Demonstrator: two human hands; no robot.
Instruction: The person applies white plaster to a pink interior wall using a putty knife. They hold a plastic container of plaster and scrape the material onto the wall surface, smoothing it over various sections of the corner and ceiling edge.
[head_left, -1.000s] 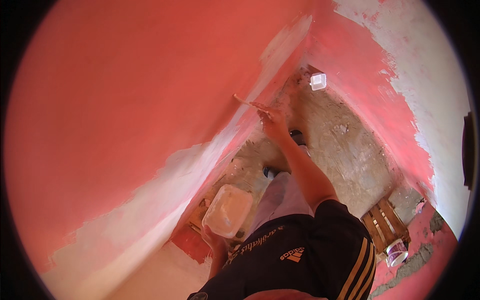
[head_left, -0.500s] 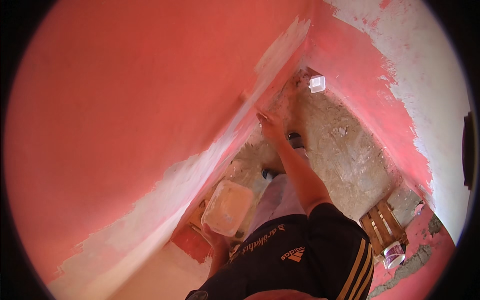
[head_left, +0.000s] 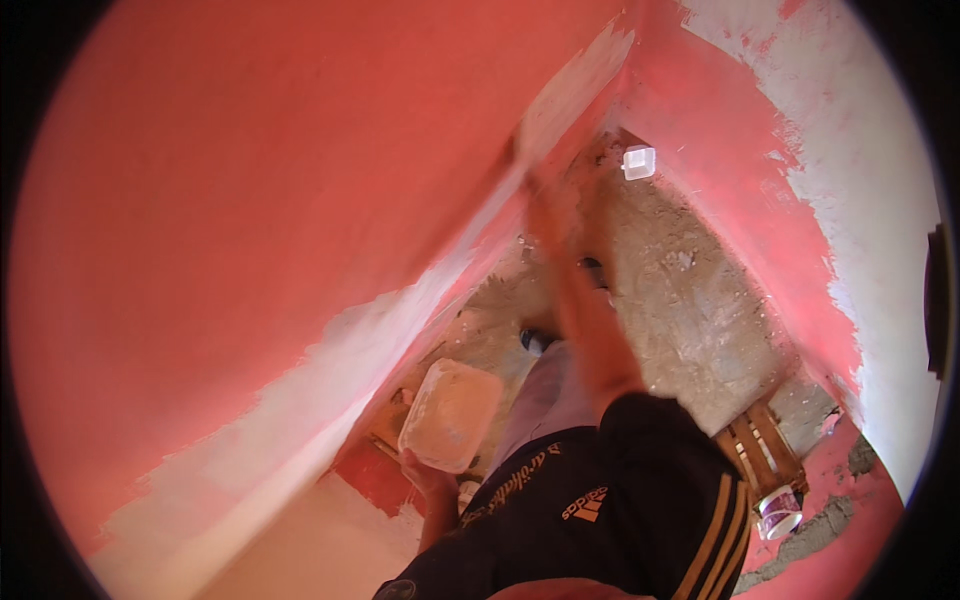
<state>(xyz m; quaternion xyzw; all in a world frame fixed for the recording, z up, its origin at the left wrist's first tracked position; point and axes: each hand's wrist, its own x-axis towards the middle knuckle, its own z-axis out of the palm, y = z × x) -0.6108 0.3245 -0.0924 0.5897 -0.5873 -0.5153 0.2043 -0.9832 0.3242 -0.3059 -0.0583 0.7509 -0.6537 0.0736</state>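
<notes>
My left hand grips the near edge of a pale, pink-smeared plastic tub, held low beside the left wall. What lies inside the tub is hard to make out. My right arm stretches forward to the same wall, and the right hand is smeared by motion. From its fingers a blurred tool, seemingly a paintbrush, reaches up to the wall. The left wall is red-pink above, with an uneven whitish band running along its lower part.
A small clear container stands on the floor by the far corner. The right wall is pink low down and white above. A wooden crate and a white-and-purple bucket are at the lower right. My feet stand on the stained floor.
My right hand and the blurred brush have moved forward and up along the wall, toward the far corner. The left hand stays at the tub, which has shifted slightly in view.
</notes>
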